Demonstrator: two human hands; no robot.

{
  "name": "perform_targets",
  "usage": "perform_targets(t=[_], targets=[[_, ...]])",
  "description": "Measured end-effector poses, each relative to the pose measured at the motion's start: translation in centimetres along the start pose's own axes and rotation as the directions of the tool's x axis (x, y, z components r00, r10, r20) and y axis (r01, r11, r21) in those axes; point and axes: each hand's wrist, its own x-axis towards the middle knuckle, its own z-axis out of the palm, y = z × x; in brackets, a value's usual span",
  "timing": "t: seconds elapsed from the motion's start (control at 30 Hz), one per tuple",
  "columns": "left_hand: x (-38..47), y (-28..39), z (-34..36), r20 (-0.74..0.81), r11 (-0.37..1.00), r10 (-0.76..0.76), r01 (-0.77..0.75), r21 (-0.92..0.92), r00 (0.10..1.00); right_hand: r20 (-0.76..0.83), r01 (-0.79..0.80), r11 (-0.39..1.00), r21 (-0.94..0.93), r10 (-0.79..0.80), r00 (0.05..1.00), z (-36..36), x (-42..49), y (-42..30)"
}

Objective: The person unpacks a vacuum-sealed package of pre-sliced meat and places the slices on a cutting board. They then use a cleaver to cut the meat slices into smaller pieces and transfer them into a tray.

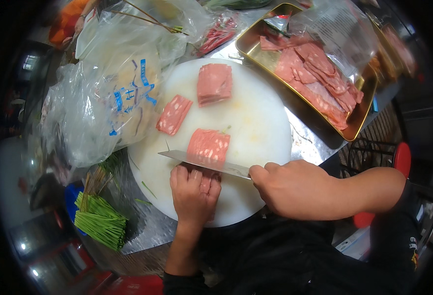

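Observation:
My right hand (pixel 290 190) grips a kitchen cleaver (pixel 205 162), its blade lying across a stack of pink sliced meat (pixel 209 143) speckled with white. Just below the blade, my left hand (pixel 195 191) presses on the near part of that stack with bent fingers and covers much of it. The meat rests on a round white cutting board (pixel 264 121). Farther up the board sits a neat squared stack of meat slices (pixel 214 84). Left of it lies a smaller cut piece of meat (pixel 174 114).
A gold-coloured metal tray (pixel 301 107) with more sliced meat (pixel 316 73) stands at upper right, partly under a clear plastic package (pixel 341 29). Plastic bags (pixel 87 110) crowd the board's left edge. Cut green stalks (pixel 102 225) lie at lower left; red chilies (pixel 218 35) are behind.

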Motion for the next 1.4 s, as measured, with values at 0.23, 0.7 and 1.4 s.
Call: perform_targets(t=[0.23,0.7,1.4], targets=[[-0.1,-0.1,-0.2,0.024,1.000,-0.010,0.010,-0.005,1.000,-0.012,0.026,0.999,-0.024,-0.026,1.000,0.4,-0.4,-0.5],[0.0,0.0,0.0,0.034,0.999,0.007,-0.008,0.031,0.999,0.006,0.006,1.000,-0.018,-0.006,1.000,0.8,-0.2,0.0],[-1.7,-0.6,-1.0,-0.011,0.997,0.003,-0.004,-0.080,1.000,0.000,-0.050,0.999,-0.008,0.050,0.999,2.0,2.7,0.2]])
